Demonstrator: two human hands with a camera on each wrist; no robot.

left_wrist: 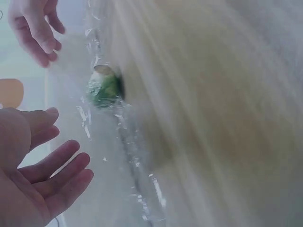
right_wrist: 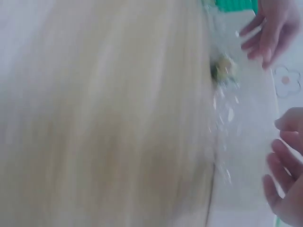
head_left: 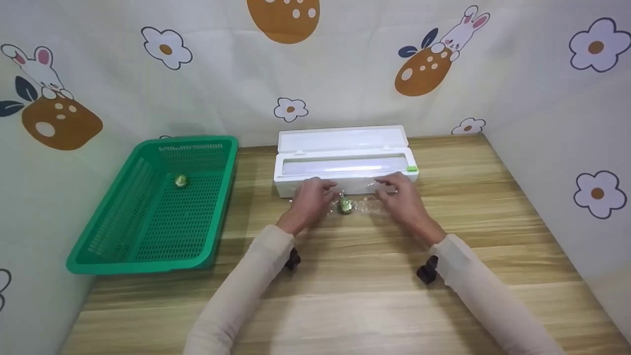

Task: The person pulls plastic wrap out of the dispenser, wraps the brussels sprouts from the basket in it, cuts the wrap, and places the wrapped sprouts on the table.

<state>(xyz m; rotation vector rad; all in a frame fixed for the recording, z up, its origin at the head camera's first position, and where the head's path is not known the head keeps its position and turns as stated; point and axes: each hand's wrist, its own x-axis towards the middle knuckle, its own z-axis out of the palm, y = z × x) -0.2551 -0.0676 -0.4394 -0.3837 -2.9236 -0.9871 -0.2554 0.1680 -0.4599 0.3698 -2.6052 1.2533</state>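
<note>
A small round green vegetable, like a Brussels sprout with a pale cut end, lies in clear cling film. Crinkled film stretches to both sides of it, along the front of a white cling film box. To the left of the vegetable is my left hand, fingers apart in the left wrist view and nothing visible between them. My right hand is on the other side, thumb and fingers loosely bent close to the film, gripping nothing visible.
The box's lid stands raised at the back, and a green slider sits at its right end. On the left, a green plastic basket contains one small wrapped green ball. Patterned cloth hangs behind the wooden table.
</note>
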